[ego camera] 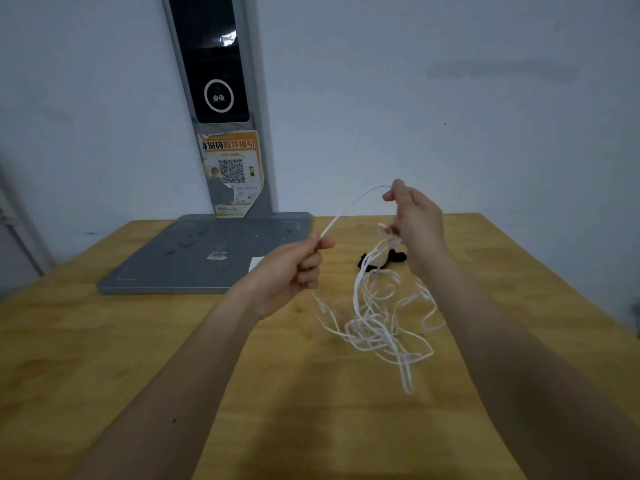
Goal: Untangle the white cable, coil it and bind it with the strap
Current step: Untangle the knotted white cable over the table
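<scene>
The white cable [375, 323] hangs in a loose tangle above the wooden table [104, 341], its lowest loops touching the top. My right hand [415, 220] is raised and pinches the cable near its top, with several strands dangling from under the palm. My left hand [294, 268] grips a single stretch of cable that arcs up and across to the right hand's fingertips. The black strap [398, 257] lies on the table behind the tangle, partly hidden by the hanging strands and my right wrist.
A grey flat base plate [194, 258] of an upright stand occupies the table's back left. Its post [221, 98] carries a dark screen and an orange QR poster. A pale wall is behind. The table's right edge runs diagonally at the far right.
</scene>
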